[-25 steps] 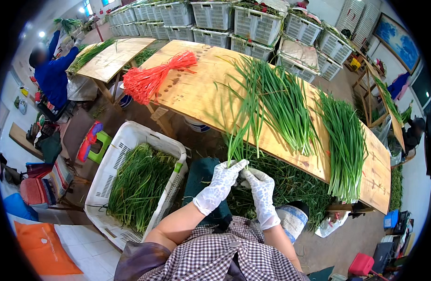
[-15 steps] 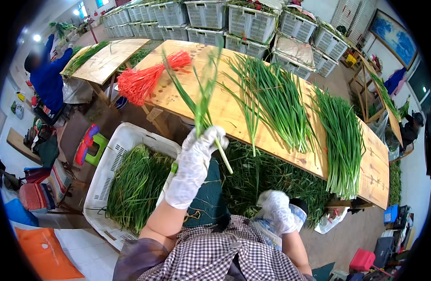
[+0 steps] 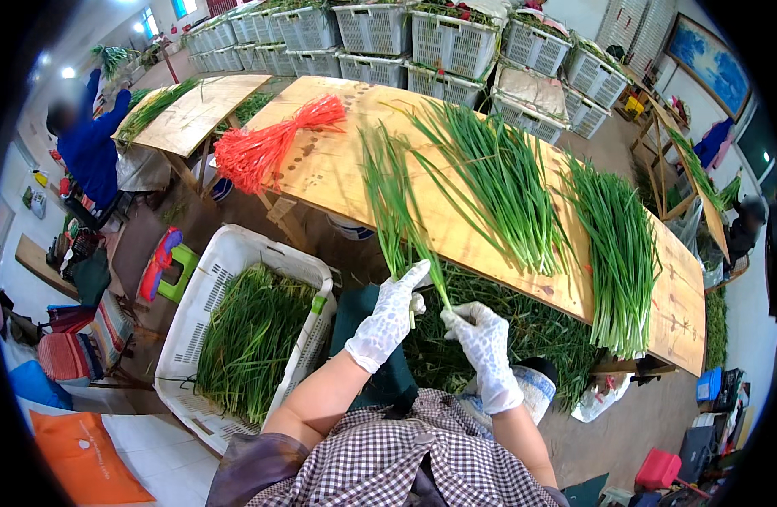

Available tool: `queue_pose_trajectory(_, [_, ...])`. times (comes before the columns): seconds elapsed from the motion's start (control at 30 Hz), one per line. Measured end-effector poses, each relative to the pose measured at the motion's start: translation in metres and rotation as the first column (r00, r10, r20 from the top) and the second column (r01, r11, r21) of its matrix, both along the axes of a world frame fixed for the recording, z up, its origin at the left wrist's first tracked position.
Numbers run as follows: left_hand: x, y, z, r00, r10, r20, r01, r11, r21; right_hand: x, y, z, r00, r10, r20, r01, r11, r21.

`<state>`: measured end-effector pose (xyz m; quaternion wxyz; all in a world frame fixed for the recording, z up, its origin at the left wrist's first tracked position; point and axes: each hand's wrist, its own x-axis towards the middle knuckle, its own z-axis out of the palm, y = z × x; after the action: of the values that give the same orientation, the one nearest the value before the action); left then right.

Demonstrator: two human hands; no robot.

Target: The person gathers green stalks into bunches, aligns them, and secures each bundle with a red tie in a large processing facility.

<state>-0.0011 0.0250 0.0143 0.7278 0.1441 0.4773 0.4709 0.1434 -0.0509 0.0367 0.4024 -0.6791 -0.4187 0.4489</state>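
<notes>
A white crate (image 3: 186, 338) sits low at the person's left, below the desk's near edge; loose greens (image 3: 258, 342) lie heaped in it, probably kept there for its walls to hold them together. Red ties (image 3: 274, 144) lie in a fanned bundle at the left end of the desk (image 3: 338, 177), spilling over its edge, seemingly set aside so the middle stays workable.

Just off the near edge, the left hand (image 3: 384, 321), gloved, has its fingers clamped round a small bunch (image 3: 388, 203), leaves pointing up over the desk; gripping low likely keeps the stems level while the tops fan free. The right hand (image 3: 481, 342), close beside it, has its fingers pinched on the lower end of one stalk (image 3: 437, 283), apparently to handle it apart from the rest.

Right of centre, a loose pile (image 3: 507, 190) lies with pale stem ends toward the near edge, perhaps for easy reach. Nearer the right end, a thicker pile (image 3: 616, 262) lies the same way, its ends roughly lined up at that edge.
</notes>
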Motion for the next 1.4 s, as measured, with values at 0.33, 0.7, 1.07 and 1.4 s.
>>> queue_pose_trajectory(0.33, [0.009,-0.015,-0.013,0.987,-0.031,-0.155,0.041,0.997,0.058,0.001,0.016,-0.009,0.588,-0.090,0.804,-0.397,0.834,0.384])
queue_pose_trajectory(0.7, [0.013,-0.020,-0.011,0.989,0.032,-0.141,-0.016,0.994,0.108,0.008,0.001,-0.014,0.922,-0.012,-0.386,0.013,1.000,0.001])
queue_pose_trajectory(1.07, [-0.017,-0.020,0.076,0.997,-0.071,0.031,0.054,0.924,0.377,0.041,-0.035,-0.042,0.525,0.634,0.568,-0.330,0.767,-0.551])
queue_pose_trajectory(1.4, [-0.009,-0.009,0.021,0.945,-0.193,0.263,0.177,0.981,0.084,0.072,0.029,0.045,0.409,-0.258,0.875,-0.142,0.929,0.341])
